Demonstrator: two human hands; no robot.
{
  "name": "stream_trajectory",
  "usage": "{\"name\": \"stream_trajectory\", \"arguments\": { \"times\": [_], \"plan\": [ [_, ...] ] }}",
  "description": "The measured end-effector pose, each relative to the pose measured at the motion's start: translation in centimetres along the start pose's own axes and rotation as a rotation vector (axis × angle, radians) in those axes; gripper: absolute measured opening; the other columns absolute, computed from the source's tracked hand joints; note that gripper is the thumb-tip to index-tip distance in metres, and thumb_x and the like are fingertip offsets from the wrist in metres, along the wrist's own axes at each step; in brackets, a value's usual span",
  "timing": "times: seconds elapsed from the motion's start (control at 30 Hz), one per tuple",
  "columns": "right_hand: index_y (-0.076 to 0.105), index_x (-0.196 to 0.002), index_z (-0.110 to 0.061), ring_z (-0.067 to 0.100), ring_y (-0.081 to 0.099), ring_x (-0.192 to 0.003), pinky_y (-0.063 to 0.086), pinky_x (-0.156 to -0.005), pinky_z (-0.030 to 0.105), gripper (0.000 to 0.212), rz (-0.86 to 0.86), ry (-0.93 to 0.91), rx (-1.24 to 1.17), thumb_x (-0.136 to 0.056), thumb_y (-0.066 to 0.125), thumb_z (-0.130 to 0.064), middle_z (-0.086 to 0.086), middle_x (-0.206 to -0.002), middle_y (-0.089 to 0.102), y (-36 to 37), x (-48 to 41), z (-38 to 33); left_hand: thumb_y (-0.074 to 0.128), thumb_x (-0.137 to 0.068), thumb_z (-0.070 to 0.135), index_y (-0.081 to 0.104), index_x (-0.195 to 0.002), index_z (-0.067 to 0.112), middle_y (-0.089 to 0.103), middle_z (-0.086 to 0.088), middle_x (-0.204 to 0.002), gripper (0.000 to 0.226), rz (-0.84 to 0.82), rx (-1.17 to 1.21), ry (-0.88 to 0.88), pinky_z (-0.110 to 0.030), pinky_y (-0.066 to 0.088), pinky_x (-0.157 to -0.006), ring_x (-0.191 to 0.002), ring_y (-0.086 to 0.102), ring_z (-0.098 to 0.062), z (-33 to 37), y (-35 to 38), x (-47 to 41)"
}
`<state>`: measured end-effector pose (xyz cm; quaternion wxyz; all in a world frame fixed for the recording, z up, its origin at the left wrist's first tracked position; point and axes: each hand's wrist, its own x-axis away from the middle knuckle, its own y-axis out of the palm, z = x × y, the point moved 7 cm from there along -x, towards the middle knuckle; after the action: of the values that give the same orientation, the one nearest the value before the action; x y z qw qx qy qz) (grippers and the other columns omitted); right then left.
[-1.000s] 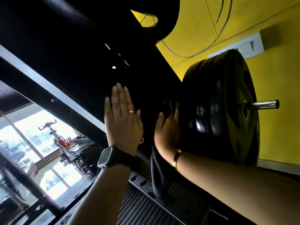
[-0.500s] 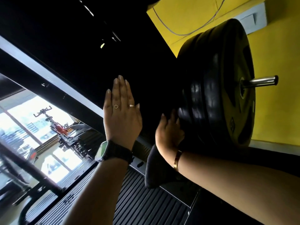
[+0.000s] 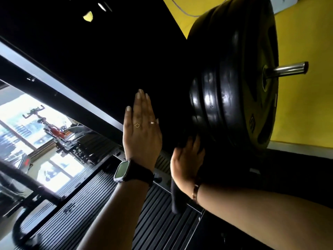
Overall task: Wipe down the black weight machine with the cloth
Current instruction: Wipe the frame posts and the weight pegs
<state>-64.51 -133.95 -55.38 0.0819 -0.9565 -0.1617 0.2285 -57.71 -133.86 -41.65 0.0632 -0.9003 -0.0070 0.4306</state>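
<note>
Head view, looking steeply up along the black weight machine [image 3: 126,51], its dark panel filling the upper left.

Left hand [image 3: 141,130]: laid flat against the panel, fingers straight and pressed together, pointing up. It held nothing. Two rings on the fingers; a watch [image 3: 122,171] with a black strap on the wrist.

Right hand [image 3: 187,159]: just beside the left hand, lower down, at the bottom edge of the weight plates [image 3: 234,87]. Its fingers [image 3: 193,144] were bent over the dark cloth [image 3: 177,199], pinning it against the machine. Fingertips were lost in shadow, so how tightly they closed could not be read. A loose end of the cloth hung below the wrist, beside a gold bracelet [image 3: 195,193].

Cloth position: between the right palm and the machine surface, close to the lowest plate; whether it touched the plate could not be told.

Surroundings: the plates sat stacked on a steel bar [image 3: 286,69] whose end projected to the right, in front of a yellow wall [image 3: 306,114]. A ribbed platform [image 3: 108,204] ran below both forearms. An exercise bike [image 3: 52,129] stood against bright windows at far left.
</note>
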Motion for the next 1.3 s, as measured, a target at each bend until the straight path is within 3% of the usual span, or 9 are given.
{"name": "stream_trajectory", "arguments": {
  "times": [0.1, 0.3, 0.4, 0.6, 0.67, 0.9, 1.07, 1.2, 1.3],
  "plan": [
    [0.052, -0.134, -0.006, 0.052, 0.057, -0.104, 0.048, -0.084, 0.058, 0.06, -0.052, -0.018, -0.033, -0.082, 0.037, -0.031, 0.021, -0.139, 0.05, -0.3, 0.6, -1.2, 0.014, -0.105, 0.029, 0.018, -0.151, -0.004, 0.029, -0.017, -0.156, 0.056, 0.005, 0.0, 0.004, -0.039, 0.0, -0.119, -0.145, 0.028, -0.023, 0.4, 0.1, 0.5],
    [0.021, -0.148, -0.03, 0.044, 0.047, -0.125, 0.02, -0.108, 0.043, 0.057, -0.195, -0.624, 0.073, -0.092, 0.034, -0.027, 0.002, -0.157, 0.015, 1.8, 1.9, 5.6, 0.012, -0.106, 0.031, 0.017, -0.152, -0.002, 0.027, -0.015, -0.157, 0.057, -0.019, 0.012, 0.031, -0.038, 0.0, -0.119, -0.145, 0.025, -0.023, 2.9, 0.8, 2.8],
    [0.033, -0.143, -0.021, 0.034, 0.041, -0.125, 0.025, -0.105, 0.04, 0.052, -0.203, -0.521, 0.06, -0.102, 0.011, -0.043, 0.01, -0.152, 0.025, 2.1, 1.6, 9.7, 0.01, -0.106, 0.031, 0.014, -0.152, -0.002, 0.026, -0.014, -0.157, 0.057, -0.024, 0.007, -0.001, -0.038, 0.002, -0.119, -0.145, 0.022, -0.024, 4.4, 1.2, 3.8],
    [0.046, -0.14, -0.001, 0.046, 0.051, -0.11, 0.041, -0.094, 0.05, 0.065, -0.161, 0.101, 0.037, -0.085, 0.027, -0.031, 0.019, -0.151, 0.036, 2.8, 1.6, 11.9, 0.012, -0.106, 0.03, 0.01, -0.151, -0.004, 0.027, -0.015, -0.157, 0.056, -0.039, 0.012, -0.043, -0.039, -0.001, -0.119, -0.144, 0.016, -0.025, 6.1, 1.9, 4.9],
    [0.048, -0.138, -0.001, 0.043, 0.052, -0.102, 0.048, -0.087, 0.049, 0.063, -0.114, 0.058, 0.102, -0.082, 0.033, -0.026, 0.019, -0.148, 0.041, 2.5, 2.2, 9.9, 0.021, -0.106, 0.031, 0.017, -0.151, -0.003, 0.03, -0.017, -0.155, 0.057, -0.02, -0.003, -0.057, -0.039, 0.001, -0.118, -0.143, 0.018, -0.026, 6.6, 2.1, 5.1],
    [0.021, -0.148, -0.016, 0.035, 0.028, -0.132, 0.027, -0.112, 0.047, 0.066, -0.288, -0.52, 0.216, -0.084, 0.037, -0.024, 0.012, -0.155, 0.015, 3.6, 3.3, 15.3, 0.018, -0.107, 0.032, 0.023, -0.15, -0.002, 0.035, -0.015, -0.154, 0.056, -0.032, -0.054, -0.072, -0.04, 0.009, -0.118, -0.142, 0.02, -0.025, 8.2, 2.6, 5.7],
    [0.032, -0.145, 0.0, 0.047, 0.047, -0.117, 0.045, -0.094, 0.056, 0.067, -0.297, -0.179, 0.226, -0.082, 0.032, -0.021, 0.024, -0.152, 0.029, 4.4, 1.4, 19.3, 0.015, -0.107, 0.035, 0.021, -0.151, -0.001, 0.033, -0.014, -0.155, 0.057, -0.041, -0.075, -0.08, -0.04, 0.009, -0.118, -0.143, 0.02, -0.025, 8.8, 2.9, 6.1],
    [0.029, -0.147, 0.003, 0.051, 0.039, -0.127, 0.033, -0.105, 0.056, 0.061, -0.242, 0.23, 0.178, -0.089, 0.041, -0.009, 0.024, -0.155, 0.023, 4.6, 0.2, 18.2, 0.017, -0.107, 0.034, 0.025, -0.151, 0.001, 0.035, -0.013, -0.154, 0.055, -0.028, -0.08, -0.072, -0.038, 0.014, -0.117, -0.143, 0.031, -0.023, 9.5, 3.0, 6.6],
    [0.044, -0.138, 0.001, 0.047, 0.052, -0.117, 0.045, -0.095, 0.056, 0.059, -0.089, 0.058, -0.026, -0.081, 0.036, -0.012, 0.029, -0.145, 0.039, 4.0, 0.8, 16.0, 0.02, -0.107, 0.034, 0.026, -0.15, 0.001, 0.036, -0.012, -0.154, 0.055, -0.051, -0.052, -0.054, -0.038, 0.015, -0.117, -0.142, 0.03, -0.023, 10.9, 3.3, 7.7]
  ]
}}
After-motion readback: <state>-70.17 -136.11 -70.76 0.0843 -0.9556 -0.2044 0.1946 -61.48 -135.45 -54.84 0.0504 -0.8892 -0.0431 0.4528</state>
